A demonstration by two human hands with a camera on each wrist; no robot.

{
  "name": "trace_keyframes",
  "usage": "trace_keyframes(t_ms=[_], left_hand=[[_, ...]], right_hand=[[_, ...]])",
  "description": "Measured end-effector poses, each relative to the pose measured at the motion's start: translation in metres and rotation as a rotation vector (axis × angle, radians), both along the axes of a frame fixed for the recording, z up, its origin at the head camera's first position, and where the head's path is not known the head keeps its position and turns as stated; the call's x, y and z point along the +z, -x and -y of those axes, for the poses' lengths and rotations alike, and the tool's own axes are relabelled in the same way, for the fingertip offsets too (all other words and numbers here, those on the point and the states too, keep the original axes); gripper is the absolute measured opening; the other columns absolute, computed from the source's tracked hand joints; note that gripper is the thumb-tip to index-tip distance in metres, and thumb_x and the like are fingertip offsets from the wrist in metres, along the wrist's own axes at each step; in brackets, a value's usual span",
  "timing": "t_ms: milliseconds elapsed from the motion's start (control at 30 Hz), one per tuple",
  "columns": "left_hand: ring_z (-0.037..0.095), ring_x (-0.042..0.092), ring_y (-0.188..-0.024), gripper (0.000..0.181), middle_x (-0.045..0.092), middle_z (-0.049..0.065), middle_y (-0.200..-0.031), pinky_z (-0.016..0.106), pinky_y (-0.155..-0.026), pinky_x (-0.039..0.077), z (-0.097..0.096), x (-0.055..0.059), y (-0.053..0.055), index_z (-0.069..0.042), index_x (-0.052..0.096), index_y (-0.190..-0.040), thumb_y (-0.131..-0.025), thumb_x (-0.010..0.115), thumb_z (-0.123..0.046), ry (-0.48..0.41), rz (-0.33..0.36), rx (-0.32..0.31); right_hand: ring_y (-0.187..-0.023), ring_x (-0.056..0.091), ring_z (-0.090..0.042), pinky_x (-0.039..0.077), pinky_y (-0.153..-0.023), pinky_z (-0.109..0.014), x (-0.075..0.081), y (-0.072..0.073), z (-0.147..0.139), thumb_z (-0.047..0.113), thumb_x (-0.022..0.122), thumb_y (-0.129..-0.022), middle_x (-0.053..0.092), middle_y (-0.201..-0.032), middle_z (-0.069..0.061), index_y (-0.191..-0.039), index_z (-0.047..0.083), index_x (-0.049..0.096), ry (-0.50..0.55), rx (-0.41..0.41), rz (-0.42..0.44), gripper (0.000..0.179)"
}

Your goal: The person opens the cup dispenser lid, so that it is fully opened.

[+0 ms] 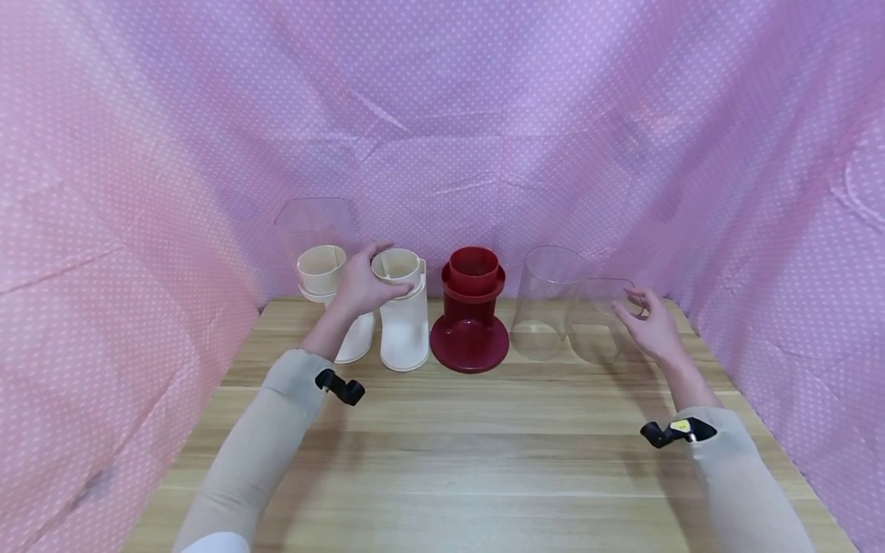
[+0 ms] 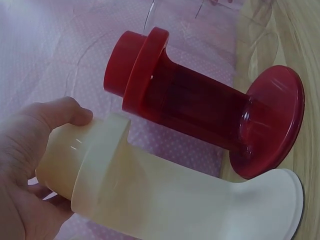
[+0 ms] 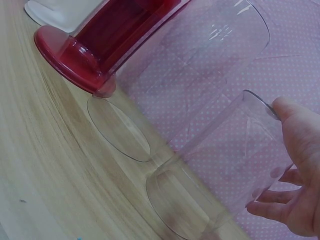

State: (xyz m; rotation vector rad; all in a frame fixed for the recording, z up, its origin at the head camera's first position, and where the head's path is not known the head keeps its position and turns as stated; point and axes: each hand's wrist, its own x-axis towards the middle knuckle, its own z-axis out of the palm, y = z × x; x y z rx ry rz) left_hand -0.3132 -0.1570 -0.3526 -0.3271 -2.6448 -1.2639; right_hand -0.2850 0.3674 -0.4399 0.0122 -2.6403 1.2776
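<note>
My left hand (image 1: 362, 286) grips the round cream top of a white plastic stand (image 1: 405, 334), thumb on the near side and fingers around the far side. In the left wrist view, the thumb and fingers curl round that cream ring (image 2: 65, 155). At the right, my right hand (image 1: 653, 329) holds a clear cylinder (image 3: 215, 155) by its upper rim, thumb at the edge and fingers along the wall. Between the hands stands a red plastic stand (image 1: 470, 342) with a round base. A taller clear cylinder (image 1: 542, 303) stands between it and the held one.
Left of the gripped stand is a second white stand (image 1: 322, 270), partly hidden by my left hand and wrist. A clear sheet-like piece (image 1: 314, 217) rises behind it. Pink dotted cloth (image 1: 442, 115) hangs close behind the row and along both sides of the wooden table (image 1: 449, 461).
</note>
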Motion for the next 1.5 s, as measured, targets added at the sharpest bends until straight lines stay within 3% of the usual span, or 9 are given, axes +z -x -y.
trace_keyframes(t_ms=[500, 767, 900, 967, 1033, 1167, 1233, 1333, 1500], left_hand=[[0.041, 0.043, -0.152, 0.083, 0.05, 0.018, -0.161, 0.06, -0.126, 0.036, 0.002, -0.004, 0.012, -0.01, 0.051, -0.154, -0.081, 0.088, -0.021, 0.026, -0.025, -0.002], [0.041, 0.043, -0.151, 0.085, 0.05, 0.018, -0.16, 0.06, -0.125, 0.036, 0.006, 0.001, 0.011, -0.01, 0.05, -0.155, -0.081, 0.088, -0.022, 0.063, -0.048, -0.006], [0.042, 0.045, -0.148, 0.089, 0.049, 0.017, -0.16, 0.064, -0.121, 0.039, 0.002, 0.01, -0.001, -0.01, 0.049, -0.155, -0.078, 0.09, -0.025, 0.086, -0.112, -0.008], [0.042, 0.045, -0.149, 0.089, 0.047, 0.016, -0.162, 0.065, -0.118, 0.043, 0.002, 0.017, -0.013, -0.011, 0.05, -0.155, -0.077, 0.091, -0.026, 0.085, -0.178, 0.004], [0.041, 0.049, -0.147, 0.083, 0.052, 0.016, -0.16, 0.063, -0.117, 0.046, 0.007, 0.024, -0.024, -0.01, 0.055, -0.152, -0.078, 0.088, -0.027, 0.067, -0.317, 0.032], [0.041, 0.062, -0.133, 0.074, 0.069, 0.019, -0.139, 0.051, -0.113, 0.052, 0.03, 0.042, -0.041, -0.002, 0.066, -0.139, -0.073, 0.082, -0.032, -0.053, -0.705, 0.128], [0.038, 0.066, -0.126, 0.072, 0.073, 0.018, -0.132, 0.043, -0.115, 0.051, 0.046, 0.051, -0.045, -0.001, 0.069, -0.135, -0.071, 0.082, -0.031, -0.135, -0.808, 0.198], [0.03, 0.064, -0.129, 0.07, 0.069, 0.013, -0.141, 0.034, -0.117, 0.051, 0.072, 0.059, -0.05, -0.004, 0.065, -0.141, -0.075, 0.084, -0.02, -0.255, -0.723, 0.297], [0.025, 0.052, -0.145, 0.07, 0.049, 0.007, -0.163, 0.036, -0.125, 0.044, 0.113, 0.053, -0.045, -0.017, 0.047, -0.159, -0.095, 0.075, -0.015, -0.393, -0.346, 0.377]], right_hand=[[-0.13, 0.058, -0.054, 0.041, -0.073, -0.003, 0.001, 0.001, 0.001, 0.04, 0.061, -0.108, 0.042, -0.163, -0.033, -0.16, 0.004, 0.041, -0.001, -0.002, 0.017, 0.067], [-0.134, 0.055, -0.054, 0.042, -0.074, -0.006, 0.008, 0.003, 0.005, 0.043, 0.059, -0.108, 0.04, -0.163, -0.035, -0.161, 0.004, 0.038, 0.004, 0.015, 0.034, 0.069], [-0.147, 0.043, -0.054, 0.055, -0.104, -0.032, 0.012, 0.002, 0.005, 0.047, 0.057, -0.108, 0.032, -0.168, -0.032, -0.163, 0.005, 0.035, 0.076, -0.042, 0.007, 0.073], [-0.154, 0.035, -0.051, 0.046, -0.121, -0.049, 0.014, 0.001, 0.008, 0.048, 0.058, -0.107, 0.03, -0.17, -0.028, -0.163, 0.006, 0.035, 0.13, -0.105, -0.04, 0.073], [-0.158, 0.032, -0.045, 0.031, -0.13, -0.058, 0.019, 0.001, 0.015, 0.043, 0.063, -0.106, 0.032, -0.17, -0.023, -0.16, 0.005, 0.037, 0.185, -0.16, -0.126, 0.071], [-0.157, 0.038, -0.031, 0.034, -0.131, -0.046, 0.041, -0.002, 0.038, 0.028, 0.07, -0.101, 0.045, -0.162, -0.017, -0.151, 0.002, 0.046, 0.209, -0.224, -0.328, 0.061], [-0.153, 0.043, -0.026, 0.037, -0.129, -0.043, 0.058, -0.002, 0.054, 0.022, 0.073, -0.097, 0.051, -0.156, -0.014, -0.146, 0.003, 0.05, 0.207, -0.229, -0.434, 0.057], [-0.147, 0.049, -0.021, 0.041, -0.126, -0.039, 0.087, -0.001, 0.085, 0.017, 0.075, -0.093, 0.056, -0.149, -0.011, -0.14, 0.004, 0.054, 0.215, -0.189, -0.566, 0.053], [-0.142, 0.052, -0.024, 0.043, -0.124, -0.043, 0.125, 0.007, 0.158, 0.015, 0.073, -0.091, 0.06, -0.145, -0.013, -0.138, 0.001, 0.056, 0.211, 0.015, -0.641, 0.052]])
